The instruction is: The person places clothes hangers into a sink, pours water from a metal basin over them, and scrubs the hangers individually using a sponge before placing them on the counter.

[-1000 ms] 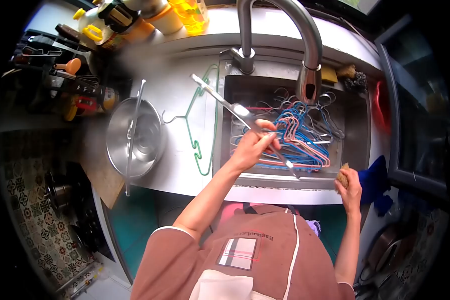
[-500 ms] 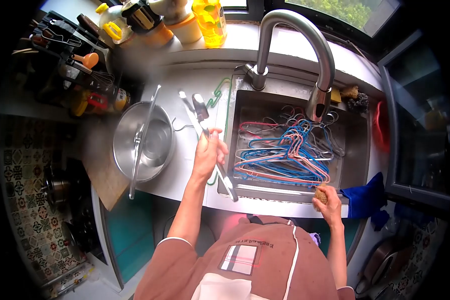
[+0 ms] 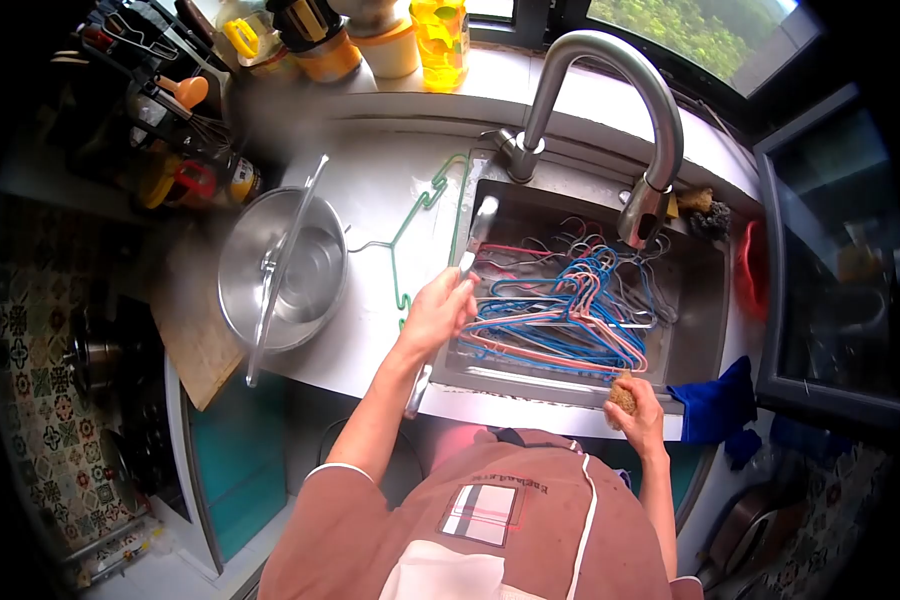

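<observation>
My left hand (image 3: 438, 312) is closed around a long silvery bar (image 3: 479, 225), which slants over the sink's left edge. Its kind is not clear. My right hand (image 3: 642, 415), at the sink's front rim, grips a brown scrubbing pad (image 3: 622, 399). Between and beyond my hands, several blue, pink and white hangers (image 3: 580, 300) lie heaped in the sink (image 3: 705, 310). A green hanger (image 3: 394, 262) rests on the counter left of the sink, near my left hand. Another long silvery piece (image 3: 292, 225) lies across a metal bowl (image 3: 232, 300).
A tall curved faucet (image 3: 610, 45) rises behind the sink, its head over the hangers. A blue cloth (image 3: 720, 402) hangs at the front right corner. An open window pane (image 3: 830, 260) stands to the right. Bottles and utensils (image 3: 185, 95) crowd the back left.
The silvery bar has swung from leaning left over the counter to leaning right over the sink edge, seen narrower now. The green hanger shows more fully. My right hand still holds the pad.
</observation>
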Available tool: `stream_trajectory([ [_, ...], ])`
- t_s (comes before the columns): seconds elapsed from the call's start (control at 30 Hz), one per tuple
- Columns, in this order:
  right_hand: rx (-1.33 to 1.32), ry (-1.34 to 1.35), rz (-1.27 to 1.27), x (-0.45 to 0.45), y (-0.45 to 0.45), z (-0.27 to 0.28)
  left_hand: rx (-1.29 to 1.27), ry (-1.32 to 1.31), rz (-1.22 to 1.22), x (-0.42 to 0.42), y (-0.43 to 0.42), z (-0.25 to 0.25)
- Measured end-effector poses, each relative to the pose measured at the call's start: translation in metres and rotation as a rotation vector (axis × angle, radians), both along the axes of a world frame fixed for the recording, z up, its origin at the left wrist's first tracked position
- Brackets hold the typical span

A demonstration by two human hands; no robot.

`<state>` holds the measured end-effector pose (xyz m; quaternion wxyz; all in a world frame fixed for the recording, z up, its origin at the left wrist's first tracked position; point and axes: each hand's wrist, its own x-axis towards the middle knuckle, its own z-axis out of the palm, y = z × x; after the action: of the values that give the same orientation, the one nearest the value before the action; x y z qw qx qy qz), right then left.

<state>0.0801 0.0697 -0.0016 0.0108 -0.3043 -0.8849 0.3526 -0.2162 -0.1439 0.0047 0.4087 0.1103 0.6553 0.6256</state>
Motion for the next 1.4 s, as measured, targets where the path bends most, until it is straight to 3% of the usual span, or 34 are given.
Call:
stream_trajectory([
  [0.2, -0.103, 0.028, -0.017, -0.015, -0.003, -0.006, 0.161, -0.174, -0.022, 0.019, 0.000, 0.011],
  [0.4, -0.183, -0.023, -0.012, -0.035, -0.006, 0.001, 0.433, -0.053, 0.162, 0.028, 0.005, 0.031],
  [0.47, -0.180, -0.021, -0.020, -0.034, -0.005, 0.001, 0.434, -0.210, 0.230, 0.032, 0.018, 0.048],
  [0.5, -0.181, -0.019, -0.012, -0.036, -0.005, 0.000, 0.593, -0.416, 0.167, 0.030, 0.023, 0.049],
  [0.53, -0.202, -0.008, -0.033, -0.037, -0.004, -0.001, 0.583, -0.554, 0.198, 0.034, 0.032, 0.056],
  [0.57, -0.223, 0.002, -0.051, -0.037, -0.003, -0.002, 0.605, -0.568, 0.188, 0.039, 0.039, 0.054],
  [0.6, -0.242, 0.014, -0.070, -0.038, 0.000, -0.003, 0.630, -0.580, 0.176, 0.043, 0.045, 0.051],
  [0.67, -0.230, 0.020, -0.084, -0.038, 0.003, 0.000, 0.493, -0.278, 0.240, 0.059, 0.051, 0.051],
  [0.83, -0.231, 0.011, -0.070, -0.029, 0.015, -0.008, 0.622, -0.375, 0.585, 0.082, 0.042, 0.056],
  [1.07, -0.257, -0.117, -0.076, -0.031, 0.025, -0.017, 0.568, -0.437, 0.685, 0.061, 0.045, 0.079],
  [1.2, -0.243, 0.002, 0.003, -0.035, 0.027, -0.025, 0.561, -0.332, 0.788, 0.015, 0.064, 0.052],
  [1.33, -0.242, 0.004, -0.009, -0.028, 0.025, -0.023, 0.622, -0.483, 1.032, -0.038, 0.086, 0.034],
  [1.4, -0.250, 0.011, -0.029, -0.024, 0.027, -0.024, 0.788, -0.524, 0.962, -0.049, 0.078, 0.034],
])
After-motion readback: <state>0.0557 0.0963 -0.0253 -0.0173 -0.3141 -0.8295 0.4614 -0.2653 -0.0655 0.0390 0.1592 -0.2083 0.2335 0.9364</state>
